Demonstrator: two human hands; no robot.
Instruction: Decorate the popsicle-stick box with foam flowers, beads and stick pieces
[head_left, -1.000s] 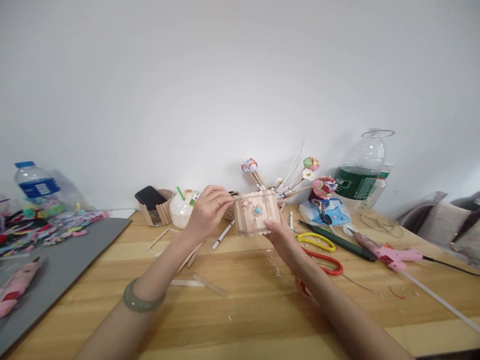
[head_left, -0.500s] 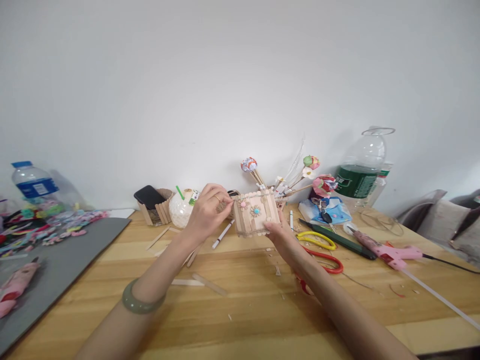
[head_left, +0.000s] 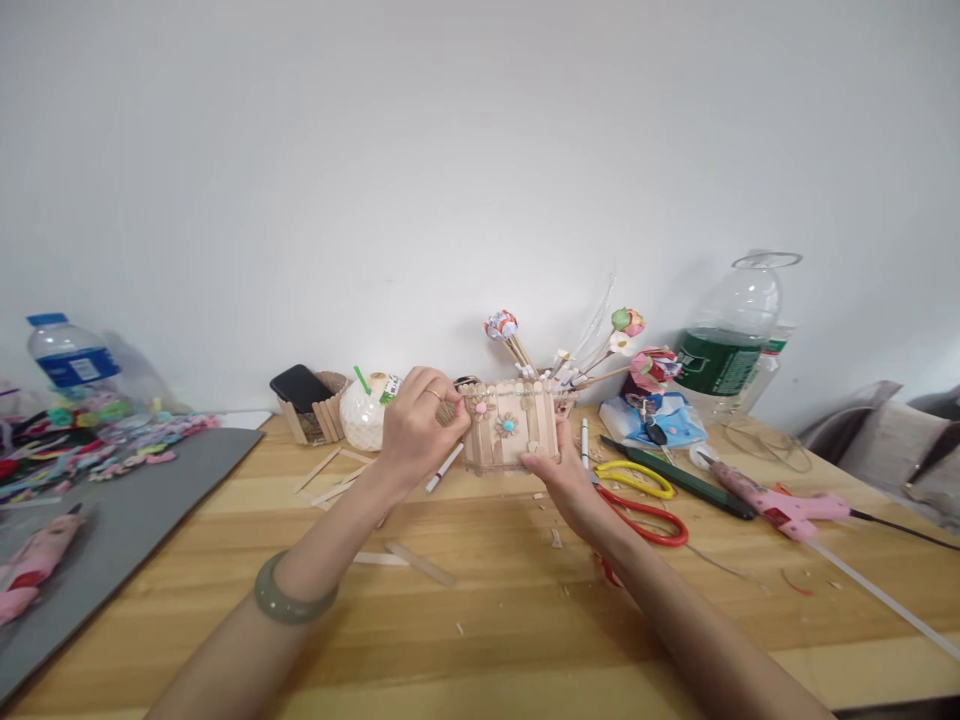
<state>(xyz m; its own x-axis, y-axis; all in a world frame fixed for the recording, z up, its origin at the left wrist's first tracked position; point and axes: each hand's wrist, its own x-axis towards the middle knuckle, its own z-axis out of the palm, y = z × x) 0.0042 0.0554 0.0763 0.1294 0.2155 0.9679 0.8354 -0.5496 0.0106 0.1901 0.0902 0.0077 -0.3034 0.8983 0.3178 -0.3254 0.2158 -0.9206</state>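
A small box made of wooden craft sticks [head_left: 491, 447] is held up above the table, its front trimmed with flower ornaments, one blue-centred and one pink, and a thin trim along top and bottom. My right hand [head_left: 559, 468] grips its lower right side, thumb on the front and the other fingers mostly hidden behind. At the upper left corner, my left hand [head_left: 421, 422] is closed in a pinch, with thumb and forefinger together against the edge. Whatever lies between those fingertips is too small to make out.
Behind the box stand paper flowers on sticks [head_left: 628, 322]. To the right lie scissors with yellow and red handles [head_left: 649, 520], a green cutter [head_left: 694, 487] and a pink glue gun [head_left: 787, 508]. Loose craft sticks [head_left: 420, 565], a phone in a stick holder [head_left: 298, 385] and a coconut [head_left: 365, 412] are leftward.
The box has turned slightly to face me more squarely and shifted a little left. My left hand stays pinched at its upper left corner; my right hand keeps its grip.
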